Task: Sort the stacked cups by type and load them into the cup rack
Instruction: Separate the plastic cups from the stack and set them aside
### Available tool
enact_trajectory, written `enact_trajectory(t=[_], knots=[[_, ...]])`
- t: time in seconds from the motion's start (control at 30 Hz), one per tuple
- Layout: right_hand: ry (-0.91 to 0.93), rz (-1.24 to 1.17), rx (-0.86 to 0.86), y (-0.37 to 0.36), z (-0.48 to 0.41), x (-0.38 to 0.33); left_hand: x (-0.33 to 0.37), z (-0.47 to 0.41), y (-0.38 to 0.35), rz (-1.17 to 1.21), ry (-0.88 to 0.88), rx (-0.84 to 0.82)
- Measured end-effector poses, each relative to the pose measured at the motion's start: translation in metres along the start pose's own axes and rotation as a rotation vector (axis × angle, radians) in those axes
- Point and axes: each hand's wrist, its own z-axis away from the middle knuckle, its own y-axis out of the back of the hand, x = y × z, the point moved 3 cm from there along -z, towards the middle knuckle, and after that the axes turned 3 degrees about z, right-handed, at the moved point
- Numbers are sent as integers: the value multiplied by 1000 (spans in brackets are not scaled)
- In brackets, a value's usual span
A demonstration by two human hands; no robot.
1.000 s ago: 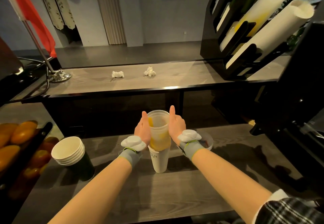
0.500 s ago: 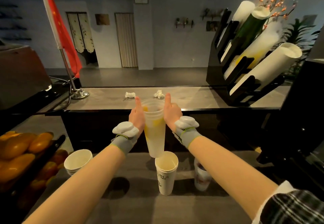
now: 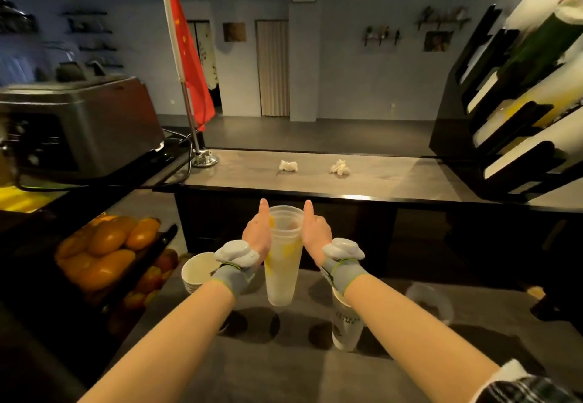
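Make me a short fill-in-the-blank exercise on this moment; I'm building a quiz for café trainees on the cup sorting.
1. The stack of clear plastic cups is held between ____ hands, the left hand and the right hand.
2. On each hand the ____ points straight up.
3. The black cup rack stands on the counter to the person's ____.
4. Two crumpled tissues lie on the ____ counter.

Missing words: both; thumb; right; far

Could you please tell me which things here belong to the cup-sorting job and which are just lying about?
Job: clear plastic cups between left hand and right hand; white paper cup; paper cup stack; cup rack.

Lying about: crumpled tissues; flag; fruit; machine.
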Motion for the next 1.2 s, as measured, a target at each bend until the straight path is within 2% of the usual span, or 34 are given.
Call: enact_trajectory(t=[0.23, 0.4, 0.6, 0.77, 1.2], knots=[[-90, 91, -44, -46, -7, 34, -65, -23, -2, -254, 0, -123], [-126, 117, -63, -62, -10, 56, -94, -36, -9, -107, 130, -161], [-101, 139, -93, -69, -16, 74, -115, -44, -19, -111, 164, -163], [-115, 128, -110, -72, -21, 85, -129, -47, -27, -5, 234, -164], [-40, 164, -83, -73, -26, 96, -138, -57, -32, 23, 167, -121]])
